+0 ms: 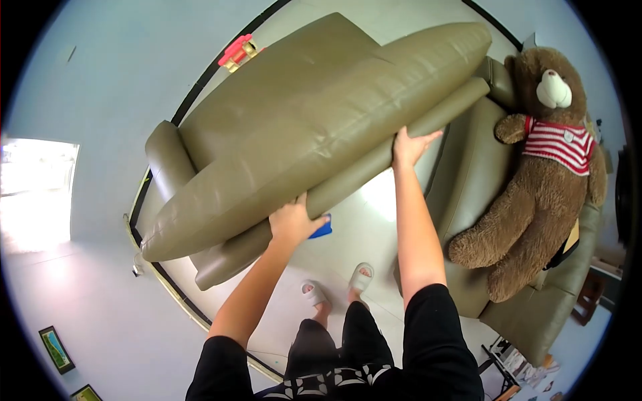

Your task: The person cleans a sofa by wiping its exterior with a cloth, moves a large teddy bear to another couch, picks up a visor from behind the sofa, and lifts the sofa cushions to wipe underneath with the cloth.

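Observation:
An olive-green leather sofa (267, 120) stands in front of me, its long seat cushion (328, 144) slanting across the view. My left hand (292, 222) grips the lower front edge of the cushion, its thumb pointing right and its other fingers mostly hidden underneath. Further right along the same edge, my right hand (412, 147) is closed on the cushion with the thumb stuck out. Both arms are stretched forward. Below the cushion runs the sofa's front base (234, 257). A blue object (322, 227) on the floor shows partly beside my left hand.
A second olive sofa (461, 174) stands on the right, with a large brown teddy bear (528, 200) in a striped shirt lying on it. A red and gold item (239, 53) is near the wall behind. My slippered feet (338, 291) are on the pale floor.

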Available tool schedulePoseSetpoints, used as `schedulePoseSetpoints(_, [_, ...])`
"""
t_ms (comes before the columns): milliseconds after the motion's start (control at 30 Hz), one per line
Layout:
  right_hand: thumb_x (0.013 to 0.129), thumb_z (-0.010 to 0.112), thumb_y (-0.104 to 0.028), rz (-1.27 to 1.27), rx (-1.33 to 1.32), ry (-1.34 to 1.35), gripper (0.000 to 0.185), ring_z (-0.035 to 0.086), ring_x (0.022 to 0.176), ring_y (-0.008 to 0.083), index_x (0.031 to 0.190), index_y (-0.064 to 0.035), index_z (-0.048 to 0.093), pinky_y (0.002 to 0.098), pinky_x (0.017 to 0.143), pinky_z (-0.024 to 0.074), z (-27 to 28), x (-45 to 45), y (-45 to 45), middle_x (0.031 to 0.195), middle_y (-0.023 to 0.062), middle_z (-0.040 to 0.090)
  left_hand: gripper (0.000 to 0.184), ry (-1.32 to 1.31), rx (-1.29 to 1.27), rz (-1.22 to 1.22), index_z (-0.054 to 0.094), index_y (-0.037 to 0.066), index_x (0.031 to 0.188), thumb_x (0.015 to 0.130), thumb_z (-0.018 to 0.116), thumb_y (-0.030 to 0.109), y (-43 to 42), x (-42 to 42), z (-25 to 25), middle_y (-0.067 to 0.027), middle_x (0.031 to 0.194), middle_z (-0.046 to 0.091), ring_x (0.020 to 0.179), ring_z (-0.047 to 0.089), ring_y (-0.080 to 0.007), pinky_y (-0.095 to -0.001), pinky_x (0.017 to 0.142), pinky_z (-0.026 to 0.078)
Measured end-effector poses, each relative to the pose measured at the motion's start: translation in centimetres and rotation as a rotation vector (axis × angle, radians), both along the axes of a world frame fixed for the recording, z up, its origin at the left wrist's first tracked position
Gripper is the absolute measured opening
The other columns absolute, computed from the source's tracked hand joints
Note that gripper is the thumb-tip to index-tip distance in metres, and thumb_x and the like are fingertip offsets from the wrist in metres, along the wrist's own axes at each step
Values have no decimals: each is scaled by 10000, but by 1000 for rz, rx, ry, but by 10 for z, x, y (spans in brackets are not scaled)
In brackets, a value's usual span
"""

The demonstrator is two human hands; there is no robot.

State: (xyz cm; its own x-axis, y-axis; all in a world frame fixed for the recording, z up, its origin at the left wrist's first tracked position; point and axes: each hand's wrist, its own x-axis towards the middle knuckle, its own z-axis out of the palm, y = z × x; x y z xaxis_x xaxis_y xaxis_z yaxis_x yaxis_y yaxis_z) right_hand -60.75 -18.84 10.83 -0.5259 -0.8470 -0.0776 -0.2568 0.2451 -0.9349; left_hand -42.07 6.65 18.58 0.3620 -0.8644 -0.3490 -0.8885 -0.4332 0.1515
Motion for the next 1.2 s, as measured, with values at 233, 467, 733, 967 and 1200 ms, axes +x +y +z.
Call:
schedulePoseSetpoints(233, [860, 781, -392, 28, 17, 106, 1160, 245, 1513, 407, 1595, 66, 9, 421, 1245, 238, 4, 5, -5, 1652, 272, 186, 814, -53, -230, -92, 643, 190, 1383, 731, 791, 654, 37, 35, -29, -138, 1328, 644, 1192, 619, -361, -503, 967, 501])
schedulePoseSetpoints(467, [863, 757, -261, 51, -96, 275, 1057, 280, 1489, 450, 1555, 145, 69, 437, 1239, 251, -12, -1, -41, 1592, 363, 244, 755, -20, -200, -117, 709, 112, 1296, 737, 809, 609, 3, 33, -35, -152, 1289, 675, 1162, 644, -352, -477, 997, 492])
schedulePoseSetpoints(733, [874, 717, -179, 66, 16, 233, 1029, 396, 1400, 465, 1572, 109, 18, 448, 1174, 360, 8, -3, -109, 1513, 371, 321, 746, 3, -252, -116, 738, 52, 1234, 716, 838, 580, -59, 13, -37, -185, 1236, 702, 1141, 659, -351, -435, 1020, 489])
schedulePoseSetpoints(967, [850, 717, -145, 98, 27, 186, 1048, 450, 1363, 455, 1578, 93, 1, 435, 1140, 407, 9, -13, -190, 1508, 335, 339, 736, 17, -292, -110, 736, 23, 1219, 713, 855, 543, -127, -11, -32, -190, 1167, 729, 1073, 690, -339, -388, 974, 519])
schedulePoseSetpoints(1200, [824, 727, -194, 122, -21, 298, 1062, 460, 1339, 499, 1592, 47, 34, 464, 1145, 404, -15, -35, -296, 1493, 376, 363, 717, 52, -304, -40, 753, 19, 1173, 713, 846, 561, -214, -49, -43, -189, 1058, 753, 959, 720, -349, -391, 896, 554])
